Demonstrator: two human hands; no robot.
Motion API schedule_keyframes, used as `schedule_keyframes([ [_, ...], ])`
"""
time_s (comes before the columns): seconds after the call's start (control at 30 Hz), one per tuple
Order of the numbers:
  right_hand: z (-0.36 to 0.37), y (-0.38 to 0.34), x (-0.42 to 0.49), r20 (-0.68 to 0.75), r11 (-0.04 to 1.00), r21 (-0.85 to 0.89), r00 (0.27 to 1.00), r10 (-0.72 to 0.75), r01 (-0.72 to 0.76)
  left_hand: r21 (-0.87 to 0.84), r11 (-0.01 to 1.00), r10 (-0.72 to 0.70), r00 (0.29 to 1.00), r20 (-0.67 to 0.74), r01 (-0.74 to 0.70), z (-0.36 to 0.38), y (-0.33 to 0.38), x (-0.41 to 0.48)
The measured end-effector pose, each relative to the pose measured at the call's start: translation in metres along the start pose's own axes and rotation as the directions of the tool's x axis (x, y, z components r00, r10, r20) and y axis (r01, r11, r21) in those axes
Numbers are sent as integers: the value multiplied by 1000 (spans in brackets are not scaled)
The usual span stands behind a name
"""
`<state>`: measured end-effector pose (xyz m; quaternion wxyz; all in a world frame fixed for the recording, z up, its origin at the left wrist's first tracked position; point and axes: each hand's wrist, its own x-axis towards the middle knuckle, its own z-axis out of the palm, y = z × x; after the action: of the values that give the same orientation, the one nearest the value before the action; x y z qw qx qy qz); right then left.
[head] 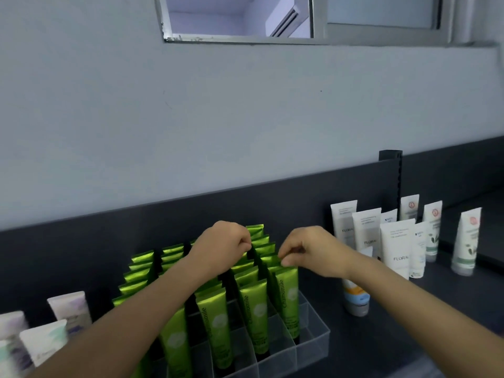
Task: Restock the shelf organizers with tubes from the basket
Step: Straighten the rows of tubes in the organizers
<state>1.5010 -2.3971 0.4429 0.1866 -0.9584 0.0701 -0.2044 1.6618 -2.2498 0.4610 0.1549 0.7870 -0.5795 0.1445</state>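
Shiny green plastic tubes (pixel 256 309) pack the clear acrylic divided organizer (pixel 313 334) right under both hands; left hand (pixel 222 242) and right hand (pixel 308 249) are each pinching a tube's crimped top.

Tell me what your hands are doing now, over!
Left hand pinches back green tube. Right hand pinches front-right green tube in clear organizer. Nothing blocking; white tubes stand apart, right.

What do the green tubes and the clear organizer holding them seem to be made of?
The green tubes: likely plastic laminate with a glossy metallic finish; bright highlights, flat crimped ends. The organizer: probably clear acrylic or similar rigid plastic; thin straight walls, see-through, pale edges.
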Motion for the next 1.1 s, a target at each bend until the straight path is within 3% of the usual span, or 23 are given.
schedule_keyframes([
  [0.17, -4, 13, 27, -98, 993, 34, 989, 113, -110, 19, 998, -63, 997, 44, 62, 1, -9, 16],
  [0.3, 6, 24, 60, -97, 981, 50, 976, 194, -190, 70, 992, -107, 990, 88, 101, 5, -18, 39],
  [0.6, 34, 45, 113, -48, 971, 80, 972, 228, -224, 84, 986, -151, 983, 107, 142, 32, -46, 93],
  [0.87, 42, 56, 126, -63, 958, 131, 963, 264, -254, 89, 991, -115, 971, 207, 98, 54, -50, 125],
  [1.1, 43, 56, 124, -55, 919, 250, 943, 329, -305, 87, 990, -128, 960, 249, 110, 61, -55, 127],
])
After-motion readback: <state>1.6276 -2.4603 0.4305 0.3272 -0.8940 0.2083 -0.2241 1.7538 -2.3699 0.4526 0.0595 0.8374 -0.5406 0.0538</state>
